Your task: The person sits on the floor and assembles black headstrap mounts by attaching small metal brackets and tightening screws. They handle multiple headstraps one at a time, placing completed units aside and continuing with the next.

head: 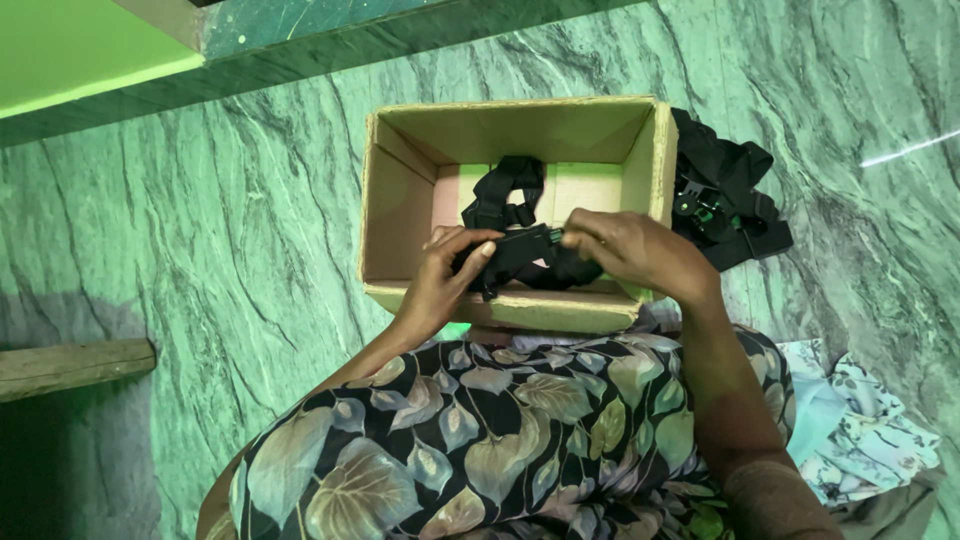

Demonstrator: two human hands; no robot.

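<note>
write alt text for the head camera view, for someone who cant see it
Seen from above, a person's left hand and right hand hold a black strap assembly inside an open cardboard box on a green marbled floor. More black straps lie outside the box's right wall, and leaf-patterned fabric covers the person's lap.

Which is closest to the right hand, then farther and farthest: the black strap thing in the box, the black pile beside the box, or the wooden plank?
From the right hand, in the head view:
1. Black strap harness, held in its fingers inside the cardboard box.
2. Black strap pile, just outside the box's right wall.
3. Wooden plank, far left on the floor.
</note>
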